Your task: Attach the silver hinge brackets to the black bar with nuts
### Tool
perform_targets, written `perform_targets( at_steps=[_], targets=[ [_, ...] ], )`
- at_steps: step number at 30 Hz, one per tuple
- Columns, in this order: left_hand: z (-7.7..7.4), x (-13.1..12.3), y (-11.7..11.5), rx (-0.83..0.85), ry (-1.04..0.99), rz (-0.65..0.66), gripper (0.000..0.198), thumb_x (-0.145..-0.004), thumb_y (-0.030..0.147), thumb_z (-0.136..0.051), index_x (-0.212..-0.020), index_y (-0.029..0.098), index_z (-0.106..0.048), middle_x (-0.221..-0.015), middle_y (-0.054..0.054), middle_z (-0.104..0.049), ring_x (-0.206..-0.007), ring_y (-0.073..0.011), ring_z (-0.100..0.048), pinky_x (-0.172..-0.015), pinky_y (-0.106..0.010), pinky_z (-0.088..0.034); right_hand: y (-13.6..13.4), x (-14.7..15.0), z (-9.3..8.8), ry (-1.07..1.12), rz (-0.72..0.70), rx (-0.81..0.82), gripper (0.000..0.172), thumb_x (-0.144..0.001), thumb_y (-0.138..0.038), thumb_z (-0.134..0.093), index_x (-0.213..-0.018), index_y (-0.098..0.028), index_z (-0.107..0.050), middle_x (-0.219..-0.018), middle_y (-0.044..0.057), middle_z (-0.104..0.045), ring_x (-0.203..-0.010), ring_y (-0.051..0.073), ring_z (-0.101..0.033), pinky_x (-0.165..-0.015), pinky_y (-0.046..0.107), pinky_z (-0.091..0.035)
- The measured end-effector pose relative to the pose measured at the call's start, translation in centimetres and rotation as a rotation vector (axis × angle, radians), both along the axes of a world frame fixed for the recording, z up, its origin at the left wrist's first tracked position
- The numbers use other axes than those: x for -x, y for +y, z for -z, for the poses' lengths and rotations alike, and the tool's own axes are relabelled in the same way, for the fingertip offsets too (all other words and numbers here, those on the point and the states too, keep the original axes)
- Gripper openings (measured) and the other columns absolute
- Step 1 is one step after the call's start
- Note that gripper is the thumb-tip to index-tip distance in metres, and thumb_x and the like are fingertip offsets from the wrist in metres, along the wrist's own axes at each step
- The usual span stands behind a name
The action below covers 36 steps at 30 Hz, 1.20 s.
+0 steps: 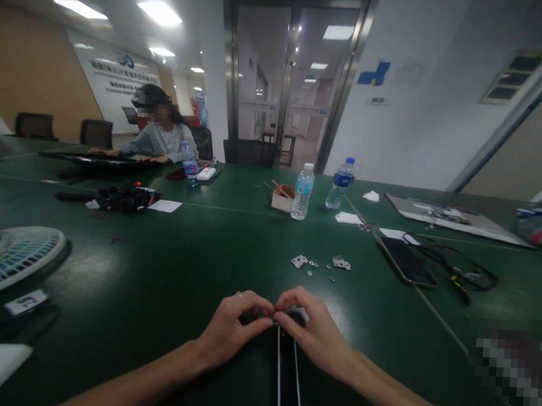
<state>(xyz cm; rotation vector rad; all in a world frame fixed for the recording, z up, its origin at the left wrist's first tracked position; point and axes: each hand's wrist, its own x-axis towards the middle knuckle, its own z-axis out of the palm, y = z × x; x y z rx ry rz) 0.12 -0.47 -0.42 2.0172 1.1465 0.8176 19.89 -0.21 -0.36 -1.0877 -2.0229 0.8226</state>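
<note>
My left hand [232, 331] and my right hand [307, 329] meet fingertip to fingertip low in the middle of the head view, over the far end of a long dark bar with pale edges [287, 373] lying on the green table [181, 271]. Both hands are pinched closed on something too small to make out. A ring shows on my left hand. Just beyond my fingers lie two small grey metal brackets [299, 261] [341, 263] with several tiny washers and nuts [315, 267] scattered between them.
A phone [406, 261] and a black cable [458, 270] lie at right. Two water bottles [302, 191] [340, 183] and a small cardboard box [283, 197] stand further back. A white fan grille [13, 259] sits at left. Another person [159, 136] sits across the table.
</note>
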Motion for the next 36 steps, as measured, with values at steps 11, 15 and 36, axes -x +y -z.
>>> perform_targets(
  at_steps=[11,15,36],
  targets=[
    [-0.4,0.1,0.1,0.027,0.069,-0.035,0.008,-0.083,0.026,-0.060,-0.087,0.019,-0.064,-0.078,0.001,-0.061,-0.067,-0.0137,-0.054,-0.061,-0.024,-0.044,2.6,-3.1,0.2,-0.371,-0.129,-0.394,0.017,-0.084,-0.024,-0.044,-0.070,-0.017,-0.051,-0.065,0.002,-0.053,-0.062,0.015,-0.045,-0.064,0.030,-0.036],
    [-0.4,-0.1,0.1,0.049,0.132,-0.064,0.008,-0.084,0.021,-0.057,-0.088,0.018,-0.063,-0.079,0.001,-0.060,-0.068,-0.0142,-0.055,-0.061,-0.024,-0.045,3.2,-4.1,1.1,-0.430,-0.229,-0.340,0.021,-0.081,-0.023,-0.038,-0.063,-0.018,-0.046,-0.060,0.001,-0.048,-0.059,0.014,-0.041,-0.061,0.029,-0.032],
    [-0.1,0.1,0.3,0.016,0.234,0.113,0.021,-0.089,0.017,-0.053,-0.104,0.019,-0.068,-0.096,-0.003,-0.064,-0.080,-0.0145,-0.059,-0.072,-0.024,-0.048,3.4,-3.9,1.6,-0.495,-0.368,-0.305,0.017,-0.066,-0.018,-0.043,-0.051,-0.017,-0.033,-0.054,-0.002,-0.038,-0.057,0.011,-0.033,-0.060,0.027,-0.027]
  ],
)
